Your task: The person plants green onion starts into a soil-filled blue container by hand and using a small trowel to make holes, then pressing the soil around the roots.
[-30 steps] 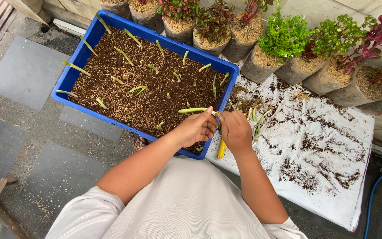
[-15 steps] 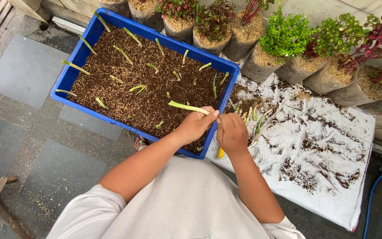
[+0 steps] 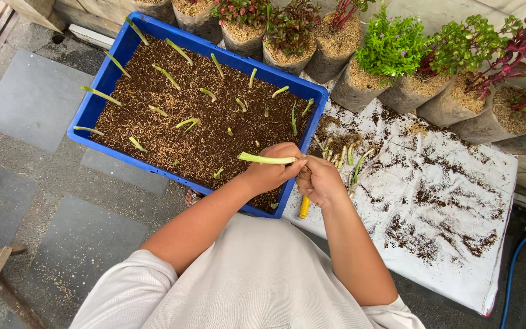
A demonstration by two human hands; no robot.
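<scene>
Hands met over the blue tray's (image 3: pixel 112 73) five-o'clock corner — left hand (image 3: pixel 270 172) pinched a pale green cutting (image 3: pixel 264 159), right hand (image 3: pixel 320 180) closed at its base, apparently steadying it.

I see no labels, signs or screens anywhere in front of me. The nearest things to packages are the soft grow bags (image 3: pixel 360 91) lined up along the far edge, beyond my blue tray (image 3: pixel 108 79). They are squat, rounded sacks of dull grey-brown material, open at the top, standing side by side and touching. One sits at the tray's far corner, the others run off to my right behind the white sheet (image 3: pixel 458 244). None carries a tag or printed panel that I can make out.
</scene>
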